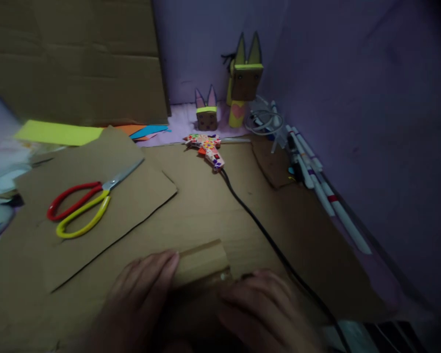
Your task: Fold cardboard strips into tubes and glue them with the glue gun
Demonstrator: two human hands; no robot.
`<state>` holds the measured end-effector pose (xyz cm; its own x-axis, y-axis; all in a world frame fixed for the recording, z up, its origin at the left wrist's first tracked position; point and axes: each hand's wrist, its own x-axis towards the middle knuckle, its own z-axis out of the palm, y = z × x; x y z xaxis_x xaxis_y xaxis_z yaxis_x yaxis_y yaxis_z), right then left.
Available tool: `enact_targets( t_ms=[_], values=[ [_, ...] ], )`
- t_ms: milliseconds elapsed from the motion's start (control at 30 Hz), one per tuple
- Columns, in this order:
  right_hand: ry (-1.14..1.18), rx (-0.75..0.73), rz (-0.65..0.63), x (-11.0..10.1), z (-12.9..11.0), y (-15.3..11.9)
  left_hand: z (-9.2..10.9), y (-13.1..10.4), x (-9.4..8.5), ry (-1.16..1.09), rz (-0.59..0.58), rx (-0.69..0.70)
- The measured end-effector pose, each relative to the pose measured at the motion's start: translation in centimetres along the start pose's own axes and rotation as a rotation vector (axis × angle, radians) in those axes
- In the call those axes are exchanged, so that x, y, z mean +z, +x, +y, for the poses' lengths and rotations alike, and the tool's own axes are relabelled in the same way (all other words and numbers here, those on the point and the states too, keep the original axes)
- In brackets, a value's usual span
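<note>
A small folded piece of cardboard (pixel 202 262) is between my hands, low in the view, with a small pale spot near its right end. My left hand (pixel 143 289) grips its left side, fingers together along the upper face. At the lower right edge, my right hand (pixel 260 304) has its fingers curled around the piece, partly smeared by motion; its fingertips are in shadow. Beyond them lies a flower-patterned glue gun (pixel 208 144) with a clear glue stick at its back. Scissors (pixel 103 191) with one red and one yellow handle rest on a flat cardboard sheet (pixel 132 206).
The glue gun's black cord (pixel 264 233) runs past my right hand. Two cardboard figures with pointed ears, a small one (pixel 206 117) and a taller one (pixel 246 81), stand by the purple wall. Several white markers (pixel 323 191) line the right side. A large cardboard panel (pixel 73 59) leans behind.
</note>
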<state>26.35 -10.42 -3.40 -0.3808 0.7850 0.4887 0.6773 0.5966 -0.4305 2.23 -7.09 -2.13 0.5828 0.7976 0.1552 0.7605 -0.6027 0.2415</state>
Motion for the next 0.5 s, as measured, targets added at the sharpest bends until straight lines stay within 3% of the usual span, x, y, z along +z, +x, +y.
enact_targets(
  t_ms=[67, 233, 400, 500],
  values=[
    [-0.058, -0.018, -0.024, 0.5, -0.2, 0.2, 0.4, 0.3, -0.5, 0.022, -0.017, 0.034],
    [-0.132, 0.159, 0.001, 0.9, -0.4, 0.2, 1.1, 0.7, -1.6, 0.013, -0.004, 0.020],
    [-0.207, -0.072, -0.143, 1.6, -1.5, 2.1, 2.0, 1.1, -1.9, -0.069, -0.073, -0.075],
    [-0.286, -0.107, -0.250, 2.8, -2.1, 3.2, 2.0, 1.2, -1.1, -0.128, -0.129, -0.125]
  ],
)
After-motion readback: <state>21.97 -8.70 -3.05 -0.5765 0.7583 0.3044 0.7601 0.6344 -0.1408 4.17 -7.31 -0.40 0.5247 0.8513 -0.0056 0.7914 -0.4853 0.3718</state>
